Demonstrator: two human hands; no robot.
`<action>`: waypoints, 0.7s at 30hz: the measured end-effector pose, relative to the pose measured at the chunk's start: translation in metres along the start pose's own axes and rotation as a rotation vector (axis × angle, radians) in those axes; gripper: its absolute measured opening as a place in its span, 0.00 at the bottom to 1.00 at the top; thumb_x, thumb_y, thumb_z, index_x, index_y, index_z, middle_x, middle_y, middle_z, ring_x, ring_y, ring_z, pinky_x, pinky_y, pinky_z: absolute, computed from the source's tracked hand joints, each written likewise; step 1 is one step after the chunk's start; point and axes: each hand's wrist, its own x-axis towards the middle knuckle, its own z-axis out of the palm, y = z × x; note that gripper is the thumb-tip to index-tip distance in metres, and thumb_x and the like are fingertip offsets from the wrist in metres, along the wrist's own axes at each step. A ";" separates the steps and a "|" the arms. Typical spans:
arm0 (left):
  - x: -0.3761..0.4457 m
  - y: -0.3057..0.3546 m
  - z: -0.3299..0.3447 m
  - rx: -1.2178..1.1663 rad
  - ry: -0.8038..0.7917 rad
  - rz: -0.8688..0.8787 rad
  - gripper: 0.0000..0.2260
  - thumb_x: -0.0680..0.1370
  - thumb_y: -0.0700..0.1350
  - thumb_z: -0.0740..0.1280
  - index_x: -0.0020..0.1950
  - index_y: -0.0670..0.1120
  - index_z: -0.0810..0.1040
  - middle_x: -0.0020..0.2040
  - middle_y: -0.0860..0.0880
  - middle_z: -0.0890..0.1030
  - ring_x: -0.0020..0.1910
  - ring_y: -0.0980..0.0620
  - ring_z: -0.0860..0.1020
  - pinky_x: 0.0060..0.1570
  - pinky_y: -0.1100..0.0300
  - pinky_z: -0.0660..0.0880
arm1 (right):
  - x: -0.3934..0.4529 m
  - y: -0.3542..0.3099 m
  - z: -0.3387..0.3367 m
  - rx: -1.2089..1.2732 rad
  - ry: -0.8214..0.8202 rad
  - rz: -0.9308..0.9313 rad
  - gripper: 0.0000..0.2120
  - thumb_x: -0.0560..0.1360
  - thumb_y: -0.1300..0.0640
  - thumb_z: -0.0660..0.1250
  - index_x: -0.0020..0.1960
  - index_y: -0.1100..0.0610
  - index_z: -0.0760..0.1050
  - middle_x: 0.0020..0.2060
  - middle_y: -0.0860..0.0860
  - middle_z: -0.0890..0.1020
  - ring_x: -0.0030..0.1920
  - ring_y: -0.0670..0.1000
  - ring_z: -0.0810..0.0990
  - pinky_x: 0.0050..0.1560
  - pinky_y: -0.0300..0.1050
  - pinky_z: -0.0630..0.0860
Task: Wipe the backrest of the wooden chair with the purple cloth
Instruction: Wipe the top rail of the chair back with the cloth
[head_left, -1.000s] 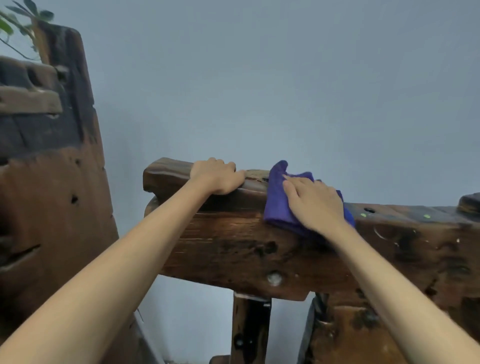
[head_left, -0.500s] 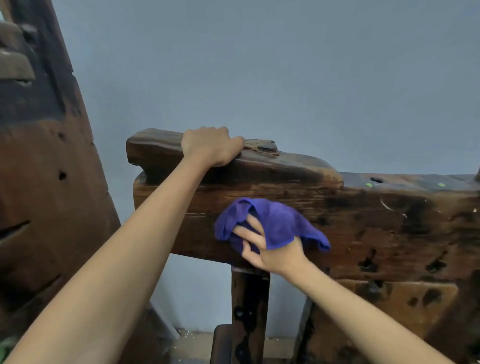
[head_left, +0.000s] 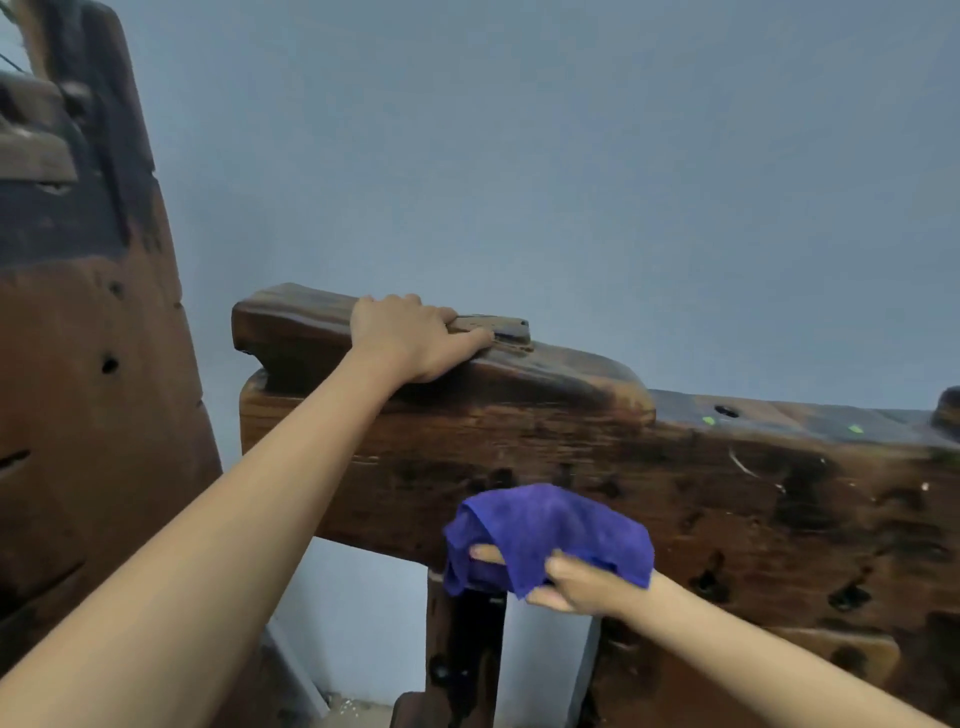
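Note:
The dark wooden chair backrest (head_left: 727, 493) runs as a thick rough beam across the middle of the view. My left hand (head_left: 410, 335) grips its raised top rail, fingers curled over the far side. The purple cloth (head_left: 550, 530) is draped over my right hand (head_left: 576, 584), which holds it against the lower front face of the beam, near its bottom edge. Most of my right fingers are hidden under the cloth.
A tall slab of dark wood (head_left: 78, 364) stands close at the left. Below the beam a wooden post (head_left: 467, 654) goes down to the floor. A plain grey-blue wall (head_left: 571, 182) lies behind the chair.
My right hand carried the cloth from the top of the backrest down its front face to the lower edge. My left hand stayed gripping the top rail.

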 end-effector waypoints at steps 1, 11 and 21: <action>-0.003 0.004 0.000 0.011 0.016 -0.001 0.40 0.69 0.77 0.43 0.72 0.60 0.73 0.69 0.45 0.77 0.68 0.42 0.74 0.62 0.47 0.67 | 0.010 0.004 -0.020 0.032 0.091 0.069 0.27 0.80 0.65 0.65 0.78 0.61 0.64 0.70 0.60 0.76 0.68 0.56 0.77 0.75 0.36 0.61; -0.005 0.003 0.010 0.019 0.149 0.087 0.31 0.77 0.71 0.45 0.65 0.58 0.76 0.65 0.48 0.80 0.66 0.42 0.75 0.62 0.47 0.68 | 0.044 -0.028 -0.041 -0.291 0.655 0.344 0.25 0.72 0.52 0.72 0.69 0.42 0.77 0.66 0.49 0.81 0.71 0.54 0.76 0.64 0.48 0.74; -0.031 0.066 0.024 -0.173 0.392 0.110 0.22 0.78 0.52 0.51 0.51 0.46 0.83 0.50 0.47 0.85 0.54 0.44 0.80 0.52 0.49 0.71 | -0.030 0.009 -0.032 -0.028 0.654 0.341 0.26 0.73 0.59 0.73 0.70 0.50 0.75 0.59 0.51 0.82 0.50 0.54 0.82 0.65 0.34 0.68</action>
